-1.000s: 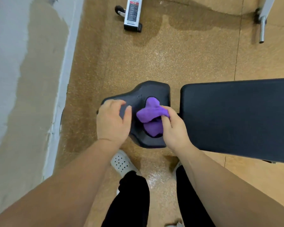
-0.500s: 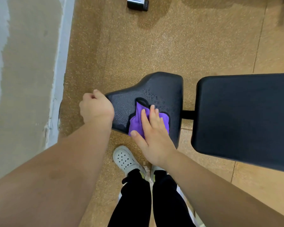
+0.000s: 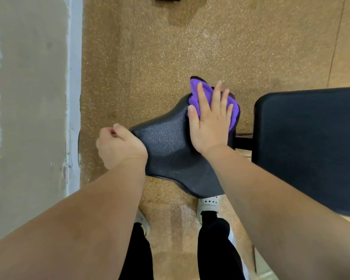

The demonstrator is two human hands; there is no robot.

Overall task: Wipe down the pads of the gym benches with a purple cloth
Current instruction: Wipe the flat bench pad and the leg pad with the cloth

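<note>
The right hand [image 3: 209, 122] is laid flat on the crumpled purple cloth [image 3: 208, 94], palm down. Its fingers [image 3: 217, 93] are held straight and slightly spread, with the thumb set out to the left, so the cloth is pressed rather than gripped. The cloth is pinned against the far right part of the black, pebble-textured, saddle-shaped seat pad [image 3: 166, 144]. One purple fold is pushed out past the pad's far edge, over the floor, and another is seen to the right of the little finger.

The left hand [image 3: 119, 147] is closed round the narrow left tip of the seat pad. Its fingers are curled tightly and the thumb is bent over the upper side (the fingertips under the pad are hidden).

To the right of the seat pad, a large flat black back pad [image 3: 307, 142] is seen, kept apart from it by a gap that is bridged by a dark bar [image 3: 242, 141]. The bench is stood on a tan speckled rubber floor [image 3: 190, 47], and a patchy grey and white wall [image 3: 28, 98] is seen at the left. Black trousers [image 3: 216, 249] and a white perforated shoe [image 3: 208, 203] are seen at the near side, below the seat pad.
</note>
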